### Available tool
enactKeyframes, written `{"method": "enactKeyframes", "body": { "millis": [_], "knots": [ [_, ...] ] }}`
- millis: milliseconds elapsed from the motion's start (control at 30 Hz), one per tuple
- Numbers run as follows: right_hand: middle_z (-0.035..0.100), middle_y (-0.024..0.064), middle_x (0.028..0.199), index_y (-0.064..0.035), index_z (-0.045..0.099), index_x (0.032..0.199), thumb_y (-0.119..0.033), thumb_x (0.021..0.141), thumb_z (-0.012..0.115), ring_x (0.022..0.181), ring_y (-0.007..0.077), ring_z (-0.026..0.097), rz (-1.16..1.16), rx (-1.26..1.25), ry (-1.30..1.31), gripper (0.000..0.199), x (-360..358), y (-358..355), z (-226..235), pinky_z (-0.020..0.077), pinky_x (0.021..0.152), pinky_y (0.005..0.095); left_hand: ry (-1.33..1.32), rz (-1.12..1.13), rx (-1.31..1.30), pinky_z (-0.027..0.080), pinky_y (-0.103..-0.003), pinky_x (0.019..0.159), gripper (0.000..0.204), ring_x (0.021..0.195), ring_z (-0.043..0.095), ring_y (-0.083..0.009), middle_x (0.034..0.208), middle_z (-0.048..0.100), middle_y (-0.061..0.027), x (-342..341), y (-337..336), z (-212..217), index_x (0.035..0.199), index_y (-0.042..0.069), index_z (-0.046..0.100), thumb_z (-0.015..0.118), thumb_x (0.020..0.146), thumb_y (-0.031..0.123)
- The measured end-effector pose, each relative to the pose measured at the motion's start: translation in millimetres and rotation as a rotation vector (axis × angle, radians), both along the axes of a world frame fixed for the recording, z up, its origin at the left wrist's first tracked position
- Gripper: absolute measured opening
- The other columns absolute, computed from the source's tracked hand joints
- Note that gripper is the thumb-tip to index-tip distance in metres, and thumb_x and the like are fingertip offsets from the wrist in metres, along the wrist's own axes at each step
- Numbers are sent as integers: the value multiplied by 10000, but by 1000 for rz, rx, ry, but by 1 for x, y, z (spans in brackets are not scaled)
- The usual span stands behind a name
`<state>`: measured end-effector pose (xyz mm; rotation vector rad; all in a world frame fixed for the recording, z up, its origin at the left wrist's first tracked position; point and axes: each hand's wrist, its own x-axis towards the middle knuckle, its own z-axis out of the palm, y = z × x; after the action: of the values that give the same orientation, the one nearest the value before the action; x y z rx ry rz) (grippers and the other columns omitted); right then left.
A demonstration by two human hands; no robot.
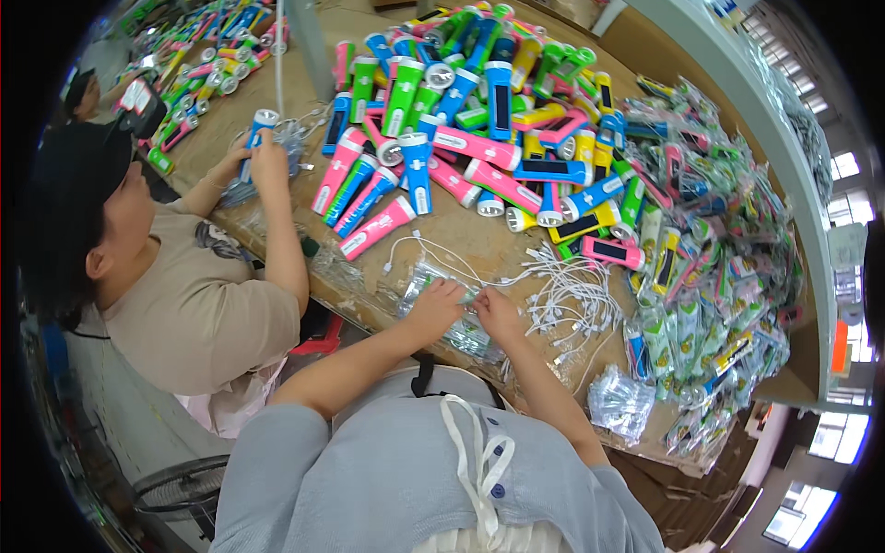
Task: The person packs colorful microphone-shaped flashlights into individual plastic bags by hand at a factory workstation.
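A stack of clear plastic bags [419, 281] lies at the table's near edge in front of me. My left hand [435, 310] rests on the stack, palm down with its fingers stretched out. Close beside it, my right hand [499, 316] has its fingertips pinched together on the edge of a clear bag. White charging cables [576, 293] lie in a tangle to the right of my hands, and one strand loops past just beyond my fingers. A pink flashlight [378, 229] is the nearest of the loose ones, beyond my left hand.
Several loose coloured flashlights [498, 101] form a heap at the back. Bagged flashlights [710, 249] are piled along the right. Another clear bag bundle [620, 403] sits at the right front edge. On my left a co-worker [198, 286] holds a blue flashlight [259, 138].
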<state>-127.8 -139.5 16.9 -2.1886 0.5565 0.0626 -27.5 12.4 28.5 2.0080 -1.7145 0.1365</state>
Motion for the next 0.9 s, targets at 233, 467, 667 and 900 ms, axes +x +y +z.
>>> {"method": "enactKeyframes", "body": {
  "millis": [233,467,667,900],
  "knots": [
    [583,171,832,-46,542,876,-195,745,586,796,339,569,159,-208,111,204,32,-38,4,451,670,411,222,-32,286,351,-361,787,110,868,474,-230,819,523,-37,-18,85,23,603,96,604,639,614,199],
    [548,210,942,-6,492,1058,-238,696,664,938,360,515,-53,-662,-235,463,152,-112,26,431,783,453,528,416,194,429,-414,648,276,777,547,-327,850,544,-130,-21,72,13,909,83,568,666,678,197],
    [573,221,953,1,460,1056,-370,601,721,892,378,563,23,-421,127,643,150,-80,62,464,746,416,518,431,409,452,-427,632,414,775,578,-343,893,583,-156,7,53,35,1018,70,514,659,667,235],
    [498,251,1100,29,325,1218,-196,798,600,993,353,527,-115,305,-355,550,48,47,44,428,832,401,733,558,300,440,-383,525,223,597,591,-298,608,579,-127,28,41,26,919,55,562,595,745,191]
  ]
}}
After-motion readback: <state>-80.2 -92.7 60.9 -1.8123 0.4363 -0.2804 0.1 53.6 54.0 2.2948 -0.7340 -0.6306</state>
